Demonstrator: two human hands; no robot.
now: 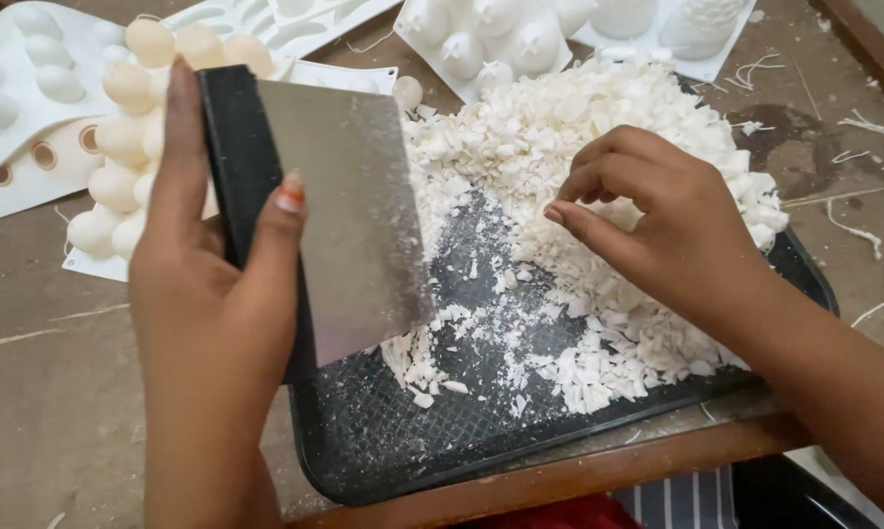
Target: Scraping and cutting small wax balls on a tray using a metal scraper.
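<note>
On the scuffed brown table [50,411] I see my left hand [212,294] gripping the scraper [349,220] while my right hand [658,220], fingers curled loosely and holding nothing, rests on the flakes [579,137], heaped over most of the black tray [383,460], one swept patch bare.

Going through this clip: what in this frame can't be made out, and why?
Head view only:
- Right hand fingertips: curled into the white flakes; whether they pinch anything is hidden.
- Black tray: its far-left part is behind the metal scraper held by the left hand.
- White moulds at the top: cut off by the frame edge.
- Tray's far rim: buried under flakes.
</note>
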